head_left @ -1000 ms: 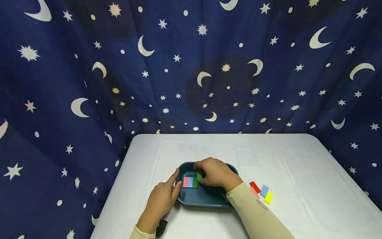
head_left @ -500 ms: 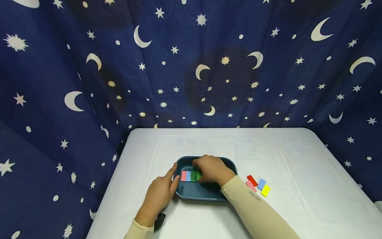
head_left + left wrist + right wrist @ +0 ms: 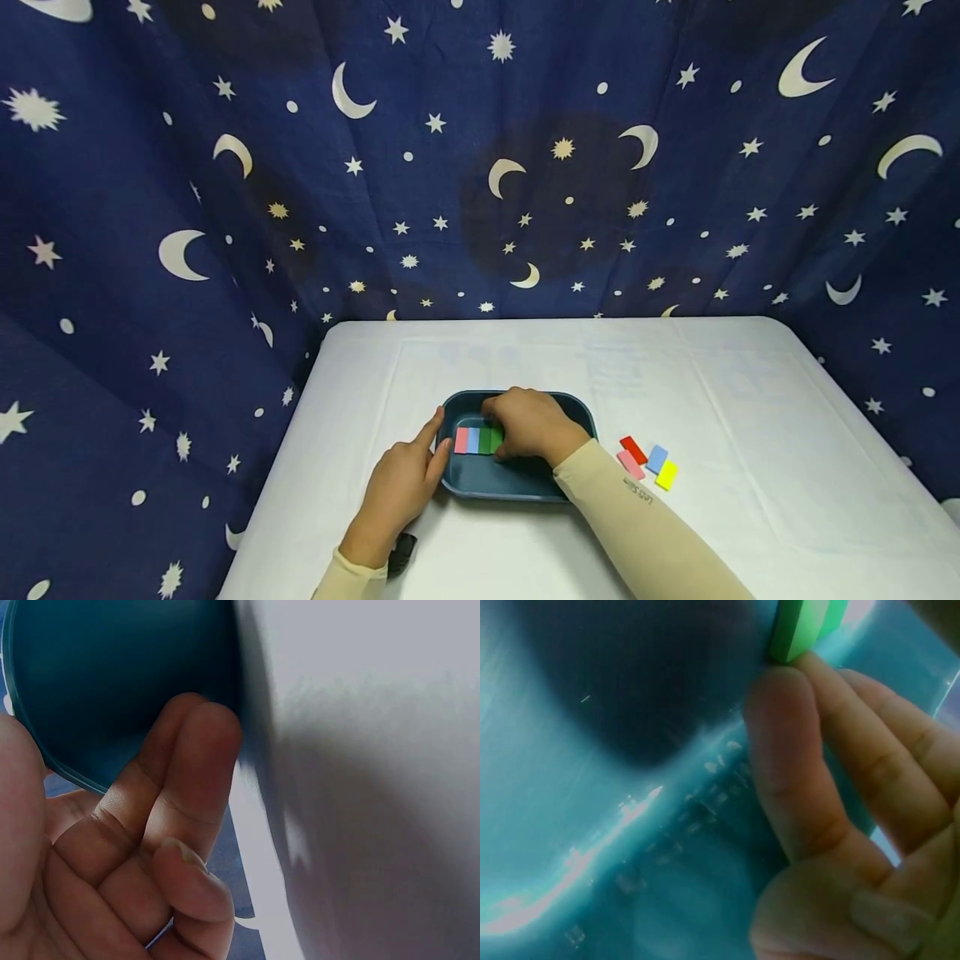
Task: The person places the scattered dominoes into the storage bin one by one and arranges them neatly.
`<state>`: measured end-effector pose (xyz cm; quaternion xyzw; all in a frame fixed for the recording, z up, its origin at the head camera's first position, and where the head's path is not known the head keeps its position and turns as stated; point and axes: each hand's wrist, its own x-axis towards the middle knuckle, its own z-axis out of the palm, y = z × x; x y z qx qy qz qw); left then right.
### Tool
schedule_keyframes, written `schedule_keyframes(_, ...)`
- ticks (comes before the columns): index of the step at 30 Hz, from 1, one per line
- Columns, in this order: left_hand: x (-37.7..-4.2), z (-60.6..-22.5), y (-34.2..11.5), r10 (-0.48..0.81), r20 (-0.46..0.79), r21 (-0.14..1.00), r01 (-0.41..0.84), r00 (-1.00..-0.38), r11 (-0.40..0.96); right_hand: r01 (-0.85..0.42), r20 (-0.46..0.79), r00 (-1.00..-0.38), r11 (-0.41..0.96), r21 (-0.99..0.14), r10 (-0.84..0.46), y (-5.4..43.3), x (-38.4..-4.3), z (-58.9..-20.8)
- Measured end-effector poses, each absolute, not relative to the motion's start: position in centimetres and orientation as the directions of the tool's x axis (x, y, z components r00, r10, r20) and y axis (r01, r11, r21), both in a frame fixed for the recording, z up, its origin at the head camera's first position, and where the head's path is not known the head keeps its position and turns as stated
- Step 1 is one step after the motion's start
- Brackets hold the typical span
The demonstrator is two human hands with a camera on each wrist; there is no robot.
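Note:
A dark teal tray (image 3: 480,481) stands on the white table. My left hand (image 3: 397,487) holds its left end, index finger and thumb at the rim; in the left wrist view the other fingertips press on the outer wall (image 3: 112,667). Inside the tray, a pink block (image 3: 461,440), a light blue block (image 3: 473,440) and a dark green block (image 3: 485,440) lie side by side in a row. My right hand (image 3: 536,427) reaches in from the right and pinches a lighter green block (image 3: 497,437) at the row's right end. Its fingertips meet this block's end in the right wrist view.
Right of the tray, a red block (image 3: 633,450), a pink block (image 3: 631,464), a blue block (image 3: 656,459) and a yellow block (image 3: 666,476) lie loose on the table (image 3: 787,467). Behind hangs a dark blue curtain (image 3: 450,192) with moons and stars.
My right hand has straightened the lighter green block and brought it left against the dark green one. The left hand keeps its hold on the tray. The head view has tilted slightly down.

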<state>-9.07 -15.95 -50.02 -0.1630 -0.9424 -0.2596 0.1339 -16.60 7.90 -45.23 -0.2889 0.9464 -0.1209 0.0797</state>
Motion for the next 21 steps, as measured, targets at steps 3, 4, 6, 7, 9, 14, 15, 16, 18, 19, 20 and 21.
schedule_keyframes(3,-9.1,-50.1,-15.9,0.239,0.328,0.447,0.373,-0.914,0.813,-0.527,-0.08,-0.821,0.804,-0.275,-0.566,8.1,-16.7,-45.4)
schedule_keyframes(4,-9.1,-50.1,-15.9,0.24,0.327,0.445,0.373,-0.914,0.814,-0.527,-0.081,-0.821,0.804,-0.276,-0.566,8.1,-16.8,-45.4)
schedule_keyframes(6,-9.1,-50.2,-16.0,0.242,0.328,0.442,0.375,-0.913,0.815,-0.523,-0.084,-0.822,0.805,-0.279,-0.564,8.1,-16.8,-45.4)
schedule_keyframes(7,-9.1,-50.2,-16.0,0.243,0.331,0.441,0.377,-0.912,0.814,-0.521,-0.086,-0.823,0.806,-0.28,-0.562,8.2,-16.8,-45.4)
schedule_keyframes(9,-9.1,-50.2,-16.0,0.243,0.335,0.443,0.379,-0.911,0.813,-0.509,-0.095,-0.828,0.813,-0.285,-0.552,8.2,-16.8,-45.1)
schedule_keyframes(14,-9.1,-50.2,-16.0,0.241,0.328,0.452,0.376,-0.913,0.809,-0.494,-0.09,-0.838,0.818,-0.296,-0.539,8.7,-16.1,-43.7)
schedule_keyframes(15,-9.1,-50.2,-16.0,0.242,0.325,0.453,0.375,-0.914,0.809,-0.5,-0.074,-0.837,0.813,-0.3,-0.542,8.9,-15.7,-43.3)
schedule_keyframes(16,-9.1,-50.2,-16.0,0.242,0.322,0.454,0.374,-0.915,0.809,-0.507,-0.051,-0.837,0.808,-0.301,-0.544,9.1,-15.4,-42.9)
schedule_keyframes(18,-9.1,-50.2,-15.9,0.242,0.319,0.454,0.372,-0.916,0.81,-0.525,0.014,-0.837,0.795,-0.304,-0.547,9.7,-14.6,-42.1)
schedule_keyframes(19,-9.1,-50.2,-15.9,0.243,0.321,0.452,0.374,-0.915,0.81,-0.535,0.053,-0.836,0.789,-0.303,-0.546,10.1,-14.1,-41.7)
schedule_keyframes(20,-9.1,-50.2,-15.9,0.244,0.325,0.45,0.376,-0.914,0.81,-0.545,0.096,-0.834,0.781,-0.304,-0.544,10.5,-13.7,-41.3)
schedule_keyframes(21,-9.0,-50.2,-15.9,0.245,0.33,0.449,0.379,-0.912,0.809,-0.551,0.136,-0.833,0.777,-0.304,-0.536,11.0,-13.3,-40.9)
